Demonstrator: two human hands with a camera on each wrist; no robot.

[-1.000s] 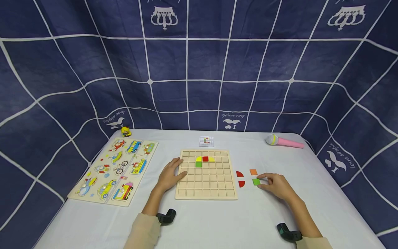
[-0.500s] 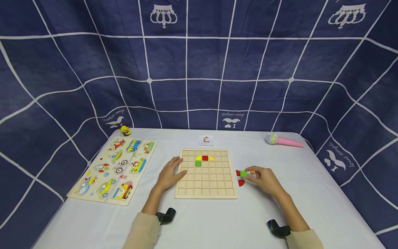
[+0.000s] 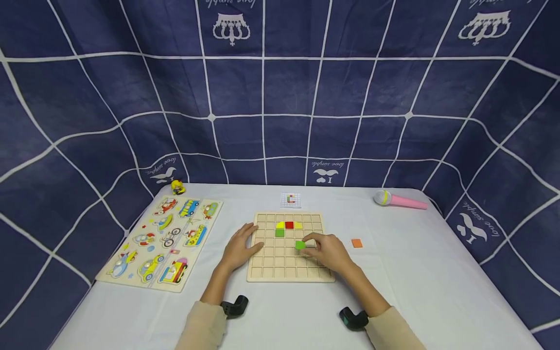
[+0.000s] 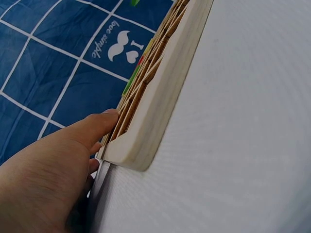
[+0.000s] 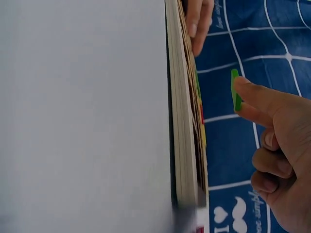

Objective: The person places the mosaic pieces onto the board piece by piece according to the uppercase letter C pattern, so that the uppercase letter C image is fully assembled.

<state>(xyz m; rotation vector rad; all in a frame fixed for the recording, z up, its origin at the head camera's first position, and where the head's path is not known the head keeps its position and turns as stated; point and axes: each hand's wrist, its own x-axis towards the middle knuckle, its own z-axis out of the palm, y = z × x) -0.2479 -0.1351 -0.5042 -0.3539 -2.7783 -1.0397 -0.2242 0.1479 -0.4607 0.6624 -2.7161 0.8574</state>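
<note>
A wooden grid board (image 3: 271,274) lies flat on the white table. My left hand (image 3: 239,247) rests along its left edge, thumb over the rim; in the left wrist view the thumb (image 4: 97,127) touches the corner of the frame. Between thumb and fingers my right hand (image 3: 329,252) pinches a green square tile (image 3: 299,245), held above the board's middle; the right wrist view shows the tile (image 5: 236,90) raised clear of the grid. Set in the upper cells are a red square (image 3: 289,225), two yellow curved pieces (image 3: 298,225) and another green square (image 3: 279,233).
An orange square tile (image 3: 357,243) lies right of the board. Behind the board is a small pattern card (image 3: 290,200). A vehicle puzzle board (image 3: 162,243) and a yellow figurine (image 3: 177,186) are at left, a pink toy microphone (image 3: 400,199) at far right.
My right hand picked up the green tile from the table and carried it left over the board. Two red curved pieces are now hidden by that hand. The left hand stayed put.
</note>
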